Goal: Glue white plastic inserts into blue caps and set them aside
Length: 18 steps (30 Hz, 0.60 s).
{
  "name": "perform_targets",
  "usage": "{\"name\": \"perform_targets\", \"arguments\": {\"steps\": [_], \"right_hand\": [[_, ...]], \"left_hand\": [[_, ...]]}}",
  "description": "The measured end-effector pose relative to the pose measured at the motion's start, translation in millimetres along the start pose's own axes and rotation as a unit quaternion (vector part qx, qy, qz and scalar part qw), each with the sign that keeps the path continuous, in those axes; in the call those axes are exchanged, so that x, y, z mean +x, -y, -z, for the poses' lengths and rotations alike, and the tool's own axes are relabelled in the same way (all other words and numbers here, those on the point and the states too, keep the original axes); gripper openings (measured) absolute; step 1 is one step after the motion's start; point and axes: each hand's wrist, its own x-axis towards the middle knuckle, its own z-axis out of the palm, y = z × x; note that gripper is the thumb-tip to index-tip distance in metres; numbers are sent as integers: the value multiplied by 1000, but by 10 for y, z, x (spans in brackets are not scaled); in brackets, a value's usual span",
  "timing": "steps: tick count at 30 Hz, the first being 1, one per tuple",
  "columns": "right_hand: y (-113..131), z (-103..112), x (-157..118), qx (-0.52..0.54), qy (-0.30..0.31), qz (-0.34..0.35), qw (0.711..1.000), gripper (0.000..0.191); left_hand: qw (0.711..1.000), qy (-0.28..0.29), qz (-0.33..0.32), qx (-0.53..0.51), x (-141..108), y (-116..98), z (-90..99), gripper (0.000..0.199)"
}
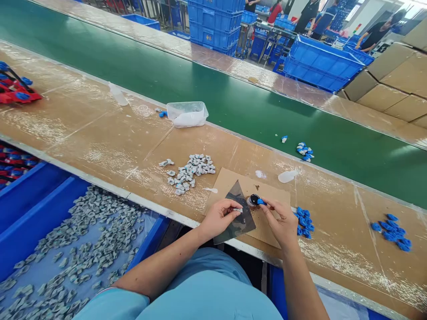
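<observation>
Fingers (267, 206) pinch a blue part (262, 202) and a pale part (237, 210) near a grey-filled bin (43, 195).

cardboard sheet (273, 195) on workbench (100, 129), loose parts (190, 173) just behind and left of sheet, more parts (303, 224) just right of it, plastic tub (187, 111) behind loose parts, crate of parts (40, 200) left below bench, conveyor belt (100, 44) behind bench, stacked crates (213, 26) beyond belt

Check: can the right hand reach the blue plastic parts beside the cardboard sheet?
Probably yes. The right hand sits just left of the heap of blue plastic parts, nothing between them, though it pinches a small blue part over the brown cardboard sheet.
</observation>
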Motion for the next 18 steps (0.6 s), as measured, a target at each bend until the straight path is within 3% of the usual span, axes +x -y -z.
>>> {"name": "perform_targets", "arguments": {"steps": [7,10,14,18], "right_hand": [[45,39,-22,10,9,-64,998,19],[78,27,-80,77,7,-132,988,19],[167,-5,-223,212,14,-207,955,22],[292,-15,-313,246,27,-187,951,20]], "left_hand": [[1000,-1,21,-2,-12,-9,34,20],[998,-2,48,-42,-14,-27,46,26],[991,-3,90,-95,-49,-85,-9,35],[985,18,116,-123,-78,-131,-104,35]]}}
